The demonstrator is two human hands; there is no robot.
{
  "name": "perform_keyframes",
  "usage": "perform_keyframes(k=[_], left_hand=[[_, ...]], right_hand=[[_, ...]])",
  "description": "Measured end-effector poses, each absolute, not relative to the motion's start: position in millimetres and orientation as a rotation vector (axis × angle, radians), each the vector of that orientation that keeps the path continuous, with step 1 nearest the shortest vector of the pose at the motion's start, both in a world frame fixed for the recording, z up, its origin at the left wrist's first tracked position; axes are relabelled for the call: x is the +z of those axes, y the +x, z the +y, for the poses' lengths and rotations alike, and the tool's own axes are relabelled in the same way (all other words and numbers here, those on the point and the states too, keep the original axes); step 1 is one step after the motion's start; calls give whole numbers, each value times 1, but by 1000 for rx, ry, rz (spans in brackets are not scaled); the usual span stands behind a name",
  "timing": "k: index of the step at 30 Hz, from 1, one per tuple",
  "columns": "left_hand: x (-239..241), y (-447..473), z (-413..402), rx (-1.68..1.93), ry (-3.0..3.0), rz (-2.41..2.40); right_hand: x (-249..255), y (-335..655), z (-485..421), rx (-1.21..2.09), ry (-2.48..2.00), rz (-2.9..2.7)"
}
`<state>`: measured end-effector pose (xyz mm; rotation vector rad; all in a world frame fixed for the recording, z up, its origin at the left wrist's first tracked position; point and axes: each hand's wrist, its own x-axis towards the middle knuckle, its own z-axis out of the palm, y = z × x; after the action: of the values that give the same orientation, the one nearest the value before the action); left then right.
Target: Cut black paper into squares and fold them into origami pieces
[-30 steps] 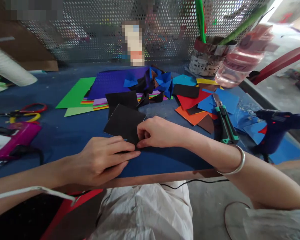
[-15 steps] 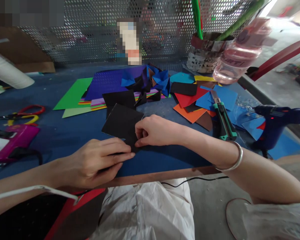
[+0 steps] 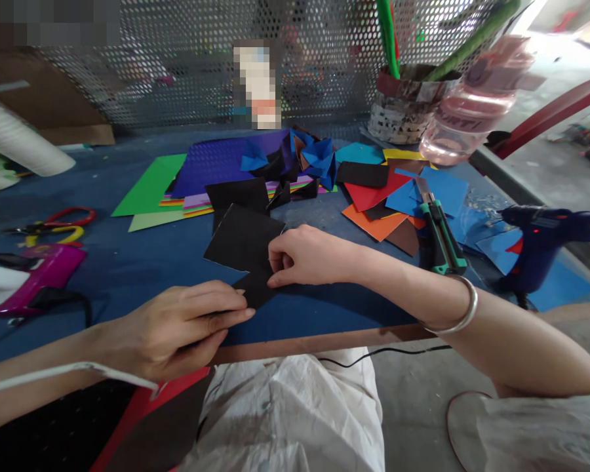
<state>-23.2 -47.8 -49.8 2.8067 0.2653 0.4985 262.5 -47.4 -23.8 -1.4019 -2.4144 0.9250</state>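
A piece of black paper lies near the table's front edge, partly under my hands. My right hand is closed in a pinch at its right side. My left hand has its fingers stretched out, the tips resting at the paper's lower left corner. Just beyond, a black paper square overlaps this piece. Behind it lies another black sheet, with small folded black paper pieces to its right. What lies under my right fingers is hidden.
Stacked coloured sheets and blue folded papers lie at the back. To the right are paper scraps, a utility knife, a blue glue gun and a pink bottle. Pliers and a purple tool lie left.
My left hand has slid a little left and back along the black paper, baring more of its near corner. The right hand stays nearly in place.
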Motion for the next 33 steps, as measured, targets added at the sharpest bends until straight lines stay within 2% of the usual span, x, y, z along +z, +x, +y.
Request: perform_keyframes(k=[12, 24, 33], left_hand=[[-51, -41, -58, 484, 2831, 317], [-42, 4, -42, 391, 2826, 289], [-42, 3, -39, 365, 2872, 155]], right_hand=[[-22, 262, -49, 929, -1421, -2402], [-20, 261, -49, 912, -1425, -2419], [-20, 261, -48, 898, -1437, -2430]])
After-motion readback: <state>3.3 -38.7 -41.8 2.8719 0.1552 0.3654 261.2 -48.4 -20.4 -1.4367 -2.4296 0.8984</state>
